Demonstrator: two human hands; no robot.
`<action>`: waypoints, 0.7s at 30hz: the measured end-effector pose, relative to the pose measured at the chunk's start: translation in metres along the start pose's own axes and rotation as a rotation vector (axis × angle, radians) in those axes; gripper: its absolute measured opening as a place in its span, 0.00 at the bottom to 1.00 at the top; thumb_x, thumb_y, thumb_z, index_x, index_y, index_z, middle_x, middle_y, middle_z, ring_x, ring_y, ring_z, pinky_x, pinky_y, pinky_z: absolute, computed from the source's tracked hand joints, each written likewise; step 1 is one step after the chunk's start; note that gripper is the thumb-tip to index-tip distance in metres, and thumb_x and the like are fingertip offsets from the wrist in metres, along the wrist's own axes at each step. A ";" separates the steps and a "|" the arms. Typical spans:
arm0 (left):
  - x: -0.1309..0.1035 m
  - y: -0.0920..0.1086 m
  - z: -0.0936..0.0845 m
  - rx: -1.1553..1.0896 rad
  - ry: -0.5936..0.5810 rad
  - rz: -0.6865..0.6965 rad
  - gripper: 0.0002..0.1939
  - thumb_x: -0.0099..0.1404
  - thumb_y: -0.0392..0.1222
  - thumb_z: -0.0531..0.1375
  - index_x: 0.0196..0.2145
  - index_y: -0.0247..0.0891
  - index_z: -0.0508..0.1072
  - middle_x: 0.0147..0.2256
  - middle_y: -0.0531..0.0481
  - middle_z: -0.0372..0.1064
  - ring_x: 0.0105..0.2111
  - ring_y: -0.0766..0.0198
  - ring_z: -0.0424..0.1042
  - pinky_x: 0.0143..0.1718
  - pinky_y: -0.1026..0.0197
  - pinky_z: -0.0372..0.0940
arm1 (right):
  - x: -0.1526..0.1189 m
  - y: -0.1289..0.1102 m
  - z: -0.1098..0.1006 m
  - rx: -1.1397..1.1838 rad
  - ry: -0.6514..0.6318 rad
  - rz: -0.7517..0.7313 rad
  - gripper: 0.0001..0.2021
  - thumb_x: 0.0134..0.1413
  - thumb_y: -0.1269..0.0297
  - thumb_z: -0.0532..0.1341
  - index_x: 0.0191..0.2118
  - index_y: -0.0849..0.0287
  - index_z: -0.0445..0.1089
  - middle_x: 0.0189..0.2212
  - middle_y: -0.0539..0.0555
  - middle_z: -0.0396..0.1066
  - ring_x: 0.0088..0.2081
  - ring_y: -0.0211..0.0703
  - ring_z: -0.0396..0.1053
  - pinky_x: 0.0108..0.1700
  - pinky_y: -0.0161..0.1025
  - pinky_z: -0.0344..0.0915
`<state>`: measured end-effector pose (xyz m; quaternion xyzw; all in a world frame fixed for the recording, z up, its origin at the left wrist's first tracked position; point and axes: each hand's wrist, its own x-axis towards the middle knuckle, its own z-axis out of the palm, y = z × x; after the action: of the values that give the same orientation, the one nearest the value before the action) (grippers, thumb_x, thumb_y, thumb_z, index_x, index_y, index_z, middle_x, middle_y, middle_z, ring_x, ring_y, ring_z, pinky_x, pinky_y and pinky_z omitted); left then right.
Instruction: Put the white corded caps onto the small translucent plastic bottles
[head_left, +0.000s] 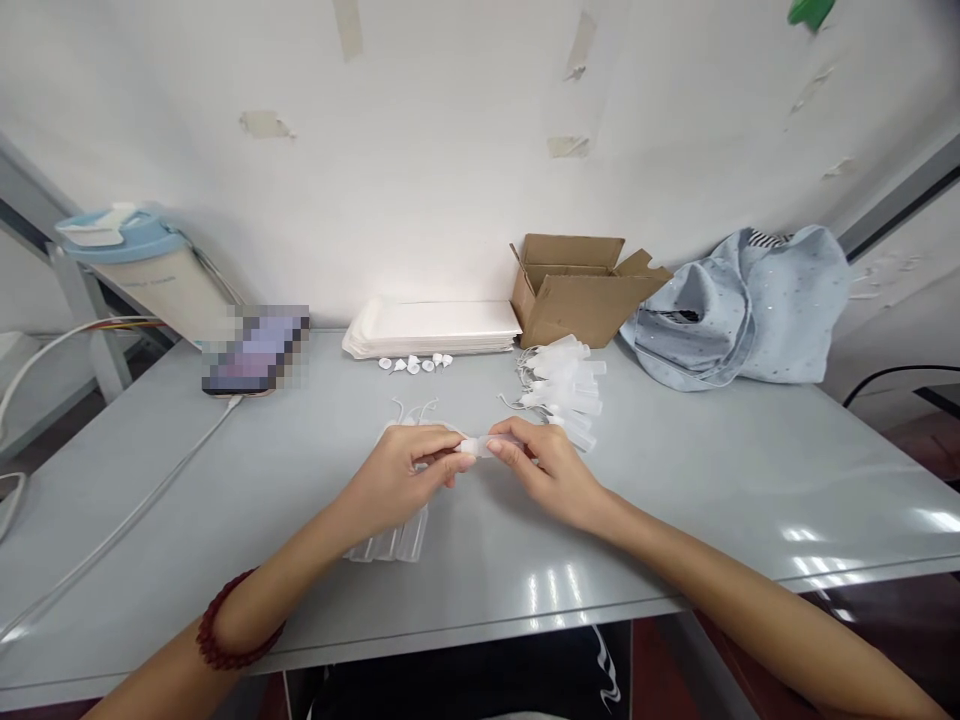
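Observation:
Between my two hands, above the middle of the table, is a small translucent white plastic tube (484, 447), lying roughly level. My left hand (412, 465) pinches its white end with thumb and fingers. The other end is in the pinch of my right hand (551, 465), partly hidden by the fingers. Under and beside my left hand lie several clear tubes (397, 540), mostly covered by it, with thin white cords showing beyond. A pile of similar frosted tubes (566, 380) with white cords rests behind my right hand. Several small white caps (413, 366) sit in a row farther back.
A stack of white sheets or envelopes (442, 328) lies against the wall, with an open cardboard box (581, 300) beside it. At the right is a light blue cloth bundle (742, 310). A phone (255, 350) on a white cable and a blue-lidded cup (150, 270) stand left.

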<state>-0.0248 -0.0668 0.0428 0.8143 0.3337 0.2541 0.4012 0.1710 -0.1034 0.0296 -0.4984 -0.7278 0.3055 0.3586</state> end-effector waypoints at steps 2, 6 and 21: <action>0.000 -0.002 0.003 0.094 0.064 0.105 0.12 0.65 0.38 0.55 0.24 0.36 0.69 0.22 0.55 0.63 0.24 0.70 0.62 0.28 0.67 0.57 | 0.001 -0.001 -0.001 0.058 -0.033 0.080 0.16 0.62 0.57 0.50 0.31 0.62 0.68 0.16 0.45 0.55 0.19 0.34 0.54 0.23 0.33 0.50; 0.000 -0.001 0.005 0.107 0.113 0.103 0.08 0.65 0.39 0.56 0.29 0.36 0.71 0.24 0.54 0.66 0.25 0.69 0.64 0.28 0.67 0.59 | 0.002 -0.001 -0.002 0.140 -0.063 0.152 0.17 0.62 0.54 0.51 0.32 0.62 0.68 0.16 0.44 0.53 0.19 0.33 0.52 0.22 0.33 0.48; -0.006 -0.008 0.017 0.344 0.161 0.229 0.12 0.68 0.42 0.50 0.31 0.37 0.69 0.26 0.50 0.68 0.25 0.66 0.65 0.27 0.64 0.60 | 0.004 0.003 -0.002 0.412 -0.189 0.278 0.23 0.58 0.46 0.52 0.20 0.58 0.56 0.15 0.43 0.46 0.18 0.31 0.44 0.21 0.33 0.43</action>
<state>-0.0200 -0.0756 0.0261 0.8804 0.3086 0.3014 0.1970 0.1735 -0.0981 0.0294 -0.4795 -0.6049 0.5387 0.3376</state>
